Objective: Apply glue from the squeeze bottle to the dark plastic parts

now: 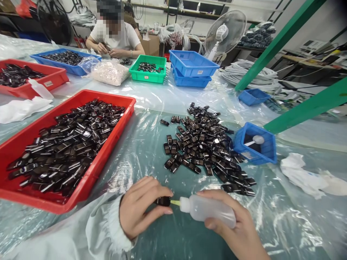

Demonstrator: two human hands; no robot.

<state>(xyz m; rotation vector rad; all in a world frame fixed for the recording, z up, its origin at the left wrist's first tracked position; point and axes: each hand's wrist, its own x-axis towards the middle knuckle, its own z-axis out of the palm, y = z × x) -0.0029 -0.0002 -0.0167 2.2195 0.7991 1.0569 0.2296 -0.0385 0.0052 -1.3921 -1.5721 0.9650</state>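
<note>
Between its thumb and fingers, my left hand (pixel 146 204) pinches a small black part (pixel 164 201). My right hand (pixel 235 220) is wrapped round a translucent white squeeze bottle (pixel 210 210), which lies nearly level. Its thin yellowish nozzle (pixel 175 203) points left and meets the end of the black part, or comes very close to it. Just beyond both hands, a loose pile of similar black parts (pixel 202 139) lies on the plastic-covered table (pixel 151 135).
At the left is a red tray (pixel 108 155) full of black parts. A blue bin (pixel 255 153) holding a white spoon (pixel 257 139) stands right of the pile, beside a green post (pixel 303 108). Crumpled tissue (pixel 303 175) lies farther right. A person (pixel 116 36) sits across the table.
</note>
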